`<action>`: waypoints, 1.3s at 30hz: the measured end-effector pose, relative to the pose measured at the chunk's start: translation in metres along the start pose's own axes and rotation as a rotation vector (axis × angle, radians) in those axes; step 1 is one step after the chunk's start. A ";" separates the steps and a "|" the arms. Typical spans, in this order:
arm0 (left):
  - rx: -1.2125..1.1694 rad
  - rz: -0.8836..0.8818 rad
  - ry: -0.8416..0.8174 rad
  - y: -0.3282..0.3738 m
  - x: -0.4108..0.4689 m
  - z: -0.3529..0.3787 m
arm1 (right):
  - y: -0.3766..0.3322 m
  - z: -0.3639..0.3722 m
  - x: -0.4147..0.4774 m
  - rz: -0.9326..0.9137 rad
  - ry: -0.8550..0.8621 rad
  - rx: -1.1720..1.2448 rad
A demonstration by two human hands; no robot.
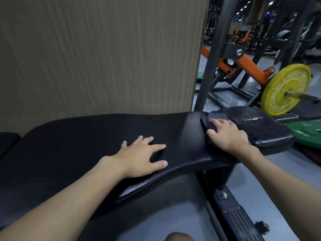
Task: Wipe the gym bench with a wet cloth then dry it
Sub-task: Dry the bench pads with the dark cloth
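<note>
A black padded gym bench [86,136] runs across the view, its long back pad on the left and a smaller seat pad [260,124] on the right, speckled with water drops. My left hand [142,155] lies flat with spread fingers on the back pad near its front edge. My right hand [227,133] presses a dark folded cloth [212,120] onto the bench at the joint between the two pads, thumb curled against the cloth's near edge. Most of the cloth is hidden under the palm.
A wood-grain wall panel [104,54] stands just behind the bench. To the right are a black and orange machine frame [246,63], a yellow weight plate [284,89] on a bar and a green plate [307,131] on the grey floor. The bench's black base rail [241,221] runs below.
</note>
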State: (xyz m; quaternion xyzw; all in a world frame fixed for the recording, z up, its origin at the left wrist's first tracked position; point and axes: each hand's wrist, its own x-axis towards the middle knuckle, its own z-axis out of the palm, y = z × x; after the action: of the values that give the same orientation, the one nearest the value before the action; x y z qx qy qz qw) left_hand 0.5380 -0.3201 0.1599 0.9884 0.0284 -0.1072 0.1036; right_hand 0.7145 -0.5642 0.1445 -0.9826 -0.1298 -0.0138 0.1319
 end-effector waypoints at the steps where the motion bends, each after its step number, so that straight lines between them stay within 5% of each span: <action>1: 0.004 0.017 0.020 -0.005 -0.004 0.000 | -0.003 0.002 -0.005 -0.002 0.003 -0.016; 12: 0.086 -0.022 0.089 -0.099 -0.080 -0.012 | -0.099 0.027 -0.052 -0.076 -0.020 -0.086; 29: 0.058 -0.115 0.257 -0.256 -0.188 -0.009 | -0.355 0.086 -0.153 -0.398 -0.110 -0.088; 39: -0.387 -0.252 0.442 -0.301 -0.225 0.009 | -0.452 0.113 -0.221 -0.692 -0.159 -0.040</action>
State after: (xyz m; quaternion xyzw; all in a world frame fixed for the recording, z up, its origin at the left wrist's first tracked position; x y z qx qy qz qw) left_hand 0.2927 -0.0353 0.1405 0.9385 0.1924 0.1057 0.2667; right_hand 0.3831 -0.1695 0.1377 -0.8807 -0.4647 0.0163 0.0898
